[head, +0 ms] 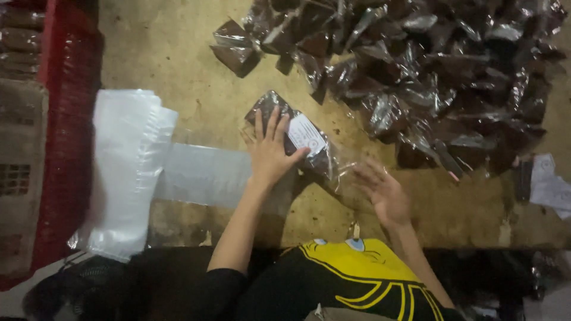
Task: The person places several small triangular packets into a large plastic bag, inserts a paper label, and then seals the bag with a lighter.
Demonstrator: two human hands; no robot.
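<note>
Fingers of the left hand [270, 151] are being spread wide and laid flat on a packet [297, 135], a clear bag with something dark brown inside and a white label [307, 134] on top. This packet is lying near the middle of the table [178, 53], at about eleven o'clock from the yellow shirt [357, 261]. It is probably light and a bit soft, and the shiny wrap is likely slippery and crinkly, so it is best gripped by the long edges, not by the loose open end. The right hand [383, 190] is being held open at about four o'clock from the packet, fingers wide and touching only the loose clear plastic. Both arms are being stretched forward. A pile of packets [440, 77] is lying at one o'clock, and white plastic bags [128, 166] at nine o'clock.
</note>
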